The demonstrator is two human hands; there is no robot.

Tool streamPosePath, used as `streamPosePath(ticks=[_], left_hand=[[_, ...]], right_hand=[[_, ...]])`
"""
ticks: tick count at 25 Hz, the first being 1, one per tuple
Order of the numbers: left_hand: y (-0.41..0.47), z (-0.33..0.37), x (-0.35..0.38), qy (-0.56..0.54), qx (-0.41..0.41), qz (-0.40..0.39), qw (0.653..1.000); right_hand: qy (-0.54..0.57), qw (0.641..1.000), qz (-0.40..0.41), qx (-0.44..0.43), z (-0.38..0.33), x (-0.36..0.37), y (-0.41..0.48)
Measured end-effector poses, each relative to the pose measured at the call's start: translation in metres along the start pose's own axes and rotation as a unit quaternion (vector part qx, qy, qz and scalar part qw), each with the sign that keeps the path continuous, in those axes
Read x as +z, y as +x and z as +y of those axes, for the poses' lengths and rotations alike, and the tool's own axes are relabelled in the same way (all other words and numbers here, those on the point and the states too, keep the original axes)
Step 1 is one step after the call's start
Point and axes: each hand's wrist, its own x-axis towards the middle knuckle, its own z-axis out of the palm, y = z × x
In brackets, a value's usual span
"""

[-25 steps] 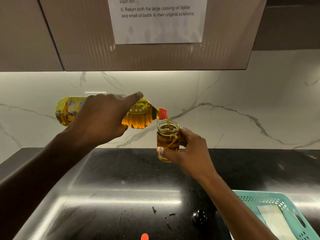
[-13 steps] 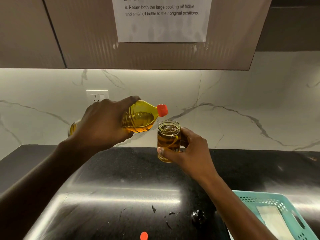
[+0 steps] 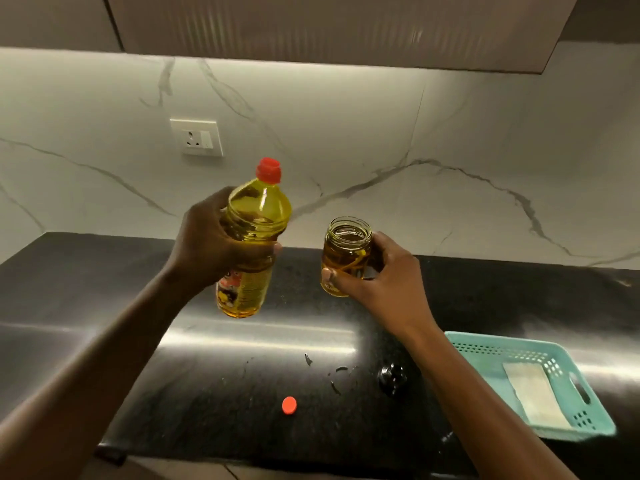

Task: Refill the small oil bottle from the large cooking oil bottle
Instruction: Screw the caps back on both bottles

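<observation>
My left hand (image 3: 211,247) grips the large cooking oil bottle (image 3: 254,220) around its middle, holding it nearly upright above the black counter, its red neck open at the top. To its right, my right hand (image 3: 384,275) holds the small glass oil bottle (image 3: 346,251) from the side and below; the jar is open and holds amber oil close to its shoulder. The two containers are apart, a hand's width between them. A small red cap (image 3: 289,405) lies on the counter near the front edge, and a black lid (image 3: 392,374) lies right of it.
The black counter (image 3: 104,271) runs under both hands, with a few small oil marks near its front. A teal plastic basket (image 3: 485,344) holding a folded cloth (image 3: 533,393) sits at the right. A wall socket (image 3: 196,137) is on the marble backsplash; cabinets hang overhead.
The large bottle went from pouring sideways into the small bottle to upright, and moved left away from it. The small bottle stayed in my right hand. The camera tilted down.
</observation>
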Motion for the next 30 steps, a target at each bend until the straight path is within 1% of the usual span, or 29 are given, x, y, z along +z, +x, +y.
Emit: streamPosePath(ticks=[3, 7, 15, 20, 24, 30], left_hand=[[-0.028, -0.042, 0.015, -0.097, -0.053, 0.026, 0.994], [-0.067, -0.083, 0.038, -0.168, -0.115, 0.049, 0.978], [-0.115, -0.134, 0.081, -0.128, -0.202, 0.031, 0.971], [-0.124, -0.147, 0.086, -0.136, -0.213, 0.019, 0.967], [-0.129, -0.149, 0.085, -0.154, -0.223, 0.028, 0.962], [-0.130, -0.151, 0.085, -0.147, -0.232, 0.021, 0.961]], right_hand=[[0.004, 0.999, -0.006, 0.032, 0.024, 0.009, -0.019], [-0.013, 0.996, -0.004, 0.083, 0.064, 0.022, -0.044], [-0.060, 0.981, 0.004, 0.185, 0.150, 0.050, -0.087], [-0.080, 0.970, -0.018, 0.227, 0.179, 0.061, -0.102], [-0.081, 0.965, -0.025, 0.248, 0.197, 0.067, -0.113], [-0.087, 0.962, -0.027, 0.258, 0.210, 0.071, -0.118]])
